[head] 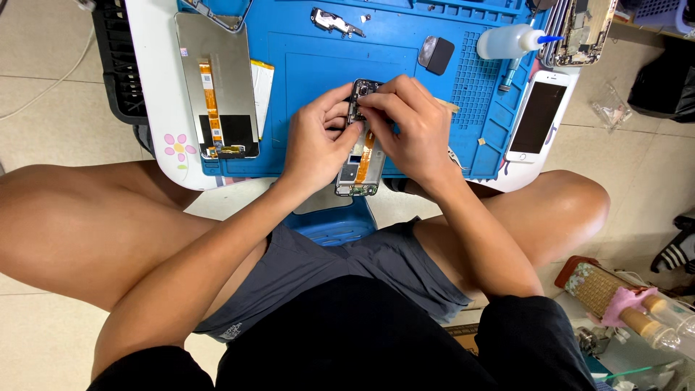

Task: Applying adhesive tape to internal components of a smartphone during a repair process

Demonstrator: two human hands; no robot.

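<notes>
- Over the blue mat, left hand fingers gripped the opened phone.
- Right hand fingers pinched its top end.
- White phone lay well right.

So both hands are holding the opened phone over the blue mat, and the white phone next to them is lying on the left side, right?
Not quite. The head view shows the white phone on the right side. Both the left hand and right hand do hold the opened phone over the blue mat.

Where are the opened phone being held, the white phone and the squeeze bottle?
opened phone (pixel 360 170), head view, exposed lower half.
white phone (pixel 538 116), head view, dark screen.
squeeze bottle (pixel 503 42), head view, translucent body.
</notes>
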